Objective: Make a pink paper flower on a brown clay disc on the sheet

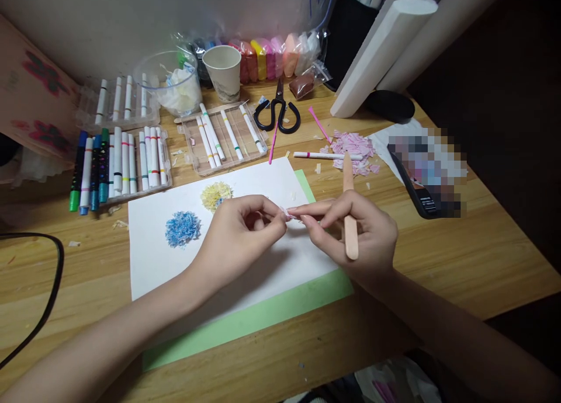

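My left hand [239, 230] and my right hand [350, 233] meet above a white sheet [153, 263], fingertips pinched together on a tiny pale pink scrap [290, 214]. My right hand also grips a wooden craft stick [349, 216] that points up and away from me. On the sheet lie a blue pile of shavings [182, 228] and a yellow pile [215, 195], both to the left of my left hand. A green sheet [263, 318] shows under the white one.
A pink shavings pile [353, 149] and a white stick [326, 155] lie at the back right. Black scissors [277, 111], trays of white crayons [131, 160], a paper cup [224, 71], a plastic bowl [173, 82], bagged clay [272, 55] and a phone [423, 175] stand around.
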`<state>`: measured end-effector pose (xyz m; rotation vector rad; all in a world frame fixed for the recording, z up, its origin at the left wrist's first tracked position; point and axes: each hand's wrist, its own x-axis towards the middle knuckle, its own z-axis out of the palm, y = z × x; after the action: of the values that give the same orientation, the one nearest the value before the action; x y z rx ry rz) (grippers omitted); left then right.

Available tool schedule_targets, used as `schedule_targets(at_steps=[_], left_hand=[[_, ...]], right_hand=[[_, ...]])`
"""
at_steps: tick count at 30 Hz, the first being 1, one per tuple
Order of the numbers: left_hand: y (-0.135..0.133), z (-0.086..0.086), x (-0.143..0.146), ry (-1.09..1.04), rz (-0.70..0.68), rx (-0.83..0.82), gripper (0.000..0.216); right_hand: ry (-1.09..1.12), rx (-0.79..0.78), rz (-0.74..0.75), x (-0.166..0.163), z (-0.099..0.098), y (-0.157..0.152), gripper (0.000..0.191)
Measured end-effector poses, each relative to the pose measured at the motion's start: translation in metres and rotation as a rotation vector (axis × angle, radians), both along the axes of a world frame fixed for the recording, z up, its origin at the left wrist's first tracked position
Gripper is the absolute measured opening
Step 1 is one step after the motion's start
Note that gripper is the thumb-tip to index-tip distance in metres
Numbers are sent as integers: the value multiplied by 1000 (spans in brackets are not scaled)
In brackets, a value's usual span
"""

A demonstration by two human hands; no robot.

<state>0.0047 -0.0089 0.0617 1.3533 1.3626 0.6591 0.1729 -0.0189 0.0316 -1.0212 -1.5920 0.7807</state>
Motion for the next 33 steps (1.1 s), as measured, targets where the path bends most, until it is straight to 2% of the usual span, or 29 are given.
schedule_targets(at_steps=[9, 20, 33], left_hand=[[-5, -1, 1, 102, -6, 153, 12], [-5, -4, 2, 99, 3, 171, 9], [-6, -8, 3, 59, 3, 139, 11]], right_hand=[[113, -197, 54, 2, -1, 3, 29], [74, -86, 2, -4, -3, 2, 32], [16, -48, -53, -6, -5, 2, 34]])
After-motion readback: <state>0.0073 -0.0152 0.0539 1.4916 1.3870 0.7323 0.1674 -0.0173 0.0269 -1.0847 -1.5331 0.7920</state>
